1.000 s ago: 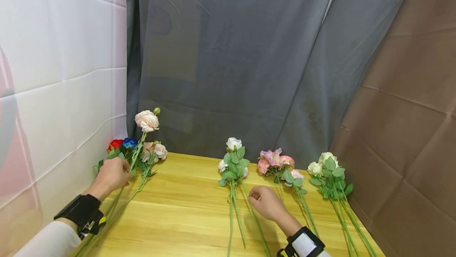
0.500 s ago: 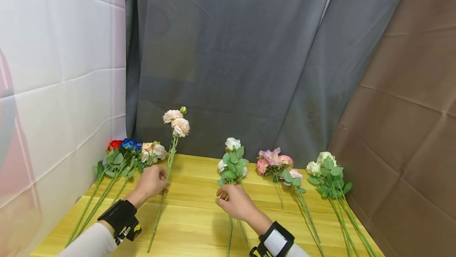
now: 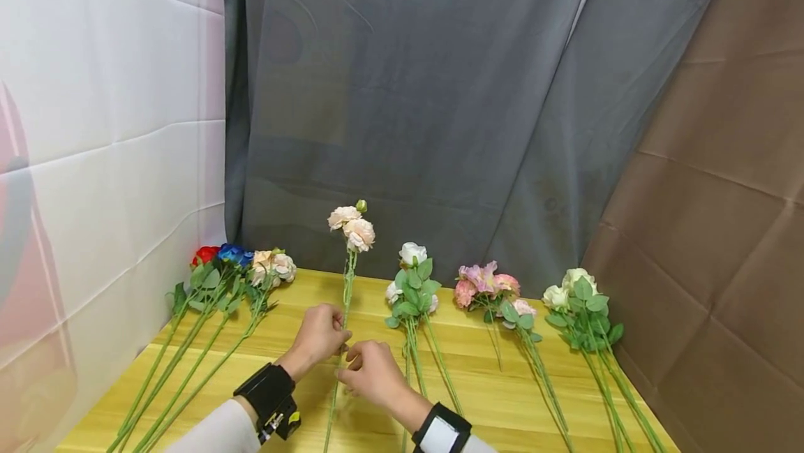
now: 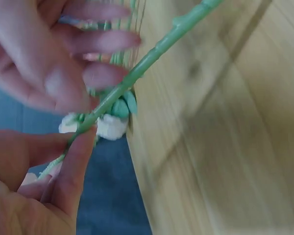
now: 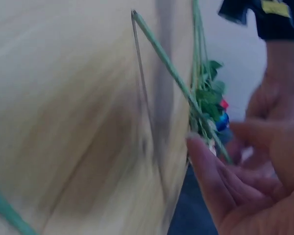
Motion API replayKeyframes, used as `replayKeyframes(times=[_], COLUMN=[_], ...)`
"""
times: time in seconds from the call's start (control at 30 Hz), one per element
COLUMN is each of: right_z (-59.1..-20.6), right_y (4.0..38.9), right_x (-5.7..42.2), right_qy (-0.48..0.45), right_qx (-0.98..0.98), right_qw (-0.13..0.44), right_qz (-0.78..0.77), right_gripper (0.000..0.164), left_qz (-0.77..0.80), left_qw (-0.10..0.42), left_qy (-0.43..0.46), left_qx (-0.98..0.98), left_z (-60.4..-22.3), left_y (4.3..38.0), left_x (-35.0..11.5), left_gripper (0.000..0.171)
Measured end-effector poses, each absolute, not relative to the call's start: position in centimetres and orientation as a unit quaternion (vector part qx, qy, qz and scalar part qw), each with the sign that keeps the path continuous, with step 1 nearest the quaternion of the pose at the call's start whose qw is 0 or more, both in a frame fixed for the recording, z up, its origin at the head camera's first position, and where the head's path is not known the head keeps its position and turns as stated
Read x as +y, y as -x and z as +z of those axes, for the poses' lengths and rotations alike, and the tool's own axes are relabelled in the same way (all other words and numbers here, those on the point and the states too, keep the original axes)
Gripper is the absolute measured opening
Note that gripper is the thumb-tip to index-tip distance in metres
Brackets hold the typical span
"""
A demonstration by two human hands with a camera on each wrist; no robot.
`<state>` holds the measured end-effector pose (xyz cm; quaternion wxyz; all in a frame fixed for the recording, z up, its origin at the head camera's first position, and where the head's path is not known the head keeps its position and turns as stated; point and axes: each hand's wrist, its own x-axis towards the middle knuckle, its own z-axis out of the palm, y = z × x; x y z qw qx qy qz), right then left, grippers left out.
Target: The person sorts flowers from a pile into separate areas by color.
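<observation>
A pale pink artificial flower (image 3: pixel 359 235) with two blooms and a green bud stands nearly upright in the head view. My left hand (image 3: pixel 319 336) pinches its stem between thumb and fingers, plainly seen in the left wrist view, where the green stem (image 4: pixel 152 58) slants upward to the right. Close on the right of that stem is my right hand (image 3: pixel 380 373), its fingers loosely bent and parted. In the right wrist view the stem's lower end reaches the table, and the right thumb and fingers (image 5: pixel 213 181) are apart around the stem.
Red, blue and cream flowers (image 3: pixel 270 268) lie at the table's left. White flowers (image 3: pixel 412 278) lie mid-table, pink ones (image 3: pixel 486 285) farther right, and whitish roses (image 3: pixel 581 299) near the brown cloth wall (image 3: pixel 722 229). A grey curtain (image 3: pixel 402 104) hangs behind the wooden table (image 3: pixel 276 369).
My left hand has lifted the pale pink flower off the left bunch and carried it right to the table's middle. My right hand has moved left to meet its stem.
</observation>
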<state>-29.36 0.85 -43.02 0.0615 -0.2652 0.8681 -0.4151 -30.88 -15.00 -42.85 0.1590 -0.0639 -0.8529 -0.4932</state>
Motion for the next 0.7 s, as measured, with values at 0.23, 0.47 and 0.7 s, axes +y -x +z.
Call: replayKeyframes(times=[0.23,0.47,0.7], right_z=[-43.8,-43.4,-43.7], right_y=[29.4,29.7,30.3], right_x=[0.3,1.7,3.4], right_qy=[0.234,0.234,0.253], right_qx=[0.884,0.891,0.897], right_qw=[-0.026,-0.019,0.019], right_qz=[-0.404,-0.389,-0.362], right_gripper=[0.022,0.032,0.042], left_qz=[-0.462,-0.488,-0.416], left_qw=[0.204,0.173,0.176], left_qy=[0.071,0.121,0.123], left_qx=[-0.86,-0.847,-0.883], left_z=[-43.7,-44.3,-44.2], left_y=[31.3,31.4,30.2], left_x=[-13.3,-13.3,-16.2], left_gripper=[0.031,0.015,0.01])
